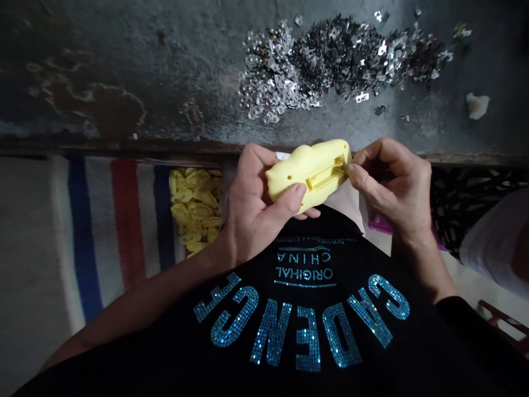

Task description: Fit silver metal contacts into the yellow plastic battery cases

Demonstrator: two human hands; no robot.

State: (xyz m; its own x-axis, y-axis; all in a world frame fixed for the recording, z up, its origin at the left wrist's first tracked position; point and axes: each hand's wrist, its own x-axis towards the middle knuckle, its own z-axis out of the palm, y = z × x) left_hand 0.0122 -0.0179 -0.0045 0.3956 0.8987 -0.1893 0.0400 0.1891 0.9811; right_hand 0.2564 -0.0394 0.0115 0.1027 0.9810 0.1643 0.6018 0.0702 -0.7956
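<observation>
A yellow plastic shell (303, 168) with a rectangular recess lies tilted in my left hand (262, 207), its thumb pressed on the front edge near the recess. My right hand (392, 184) is at the shell's right end, thumb and forefinger pinched together by the recess. Whatever small piece sits between those fingertips is too hidden to name. Metallic bits show in the right end of the recess. Beyond the hands, a heap of small shiny metal pieces (339, 60) is spread over the dark worktop (185, 66).
Several yellow parts (196, 204) fill a container below the worktop's edge at the left, beside a striped cloth (128, 220). A white lump (477, 106) rests on the worktop at the right. A purple object (380, 224) shows behind my right wrist.
</observation>
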